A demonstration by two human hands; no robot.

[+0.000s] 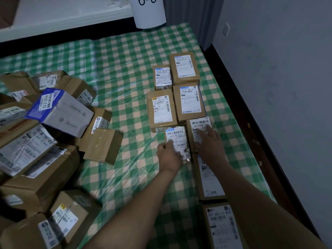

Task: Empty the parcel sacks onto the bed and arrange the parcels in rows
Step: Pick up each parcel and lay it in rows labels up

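Here's what we can actually read. The white sign up top starts "6-", and the rest is cut off. "501E- M1 A218" is on the labels of the far box, the little box beside it and the next box down. The small parcel shows "501E- M1 A21". The nearest box says "502 602 12 815", and the blue box says "53 2 321". Everything else is too blurry for us.

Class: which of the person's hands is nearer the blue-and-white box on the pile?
Left. The left hand, gripping a small parcel, is well to the right of the blue-and-white box; the right hand, on the neighbouring parcel, is farther right.
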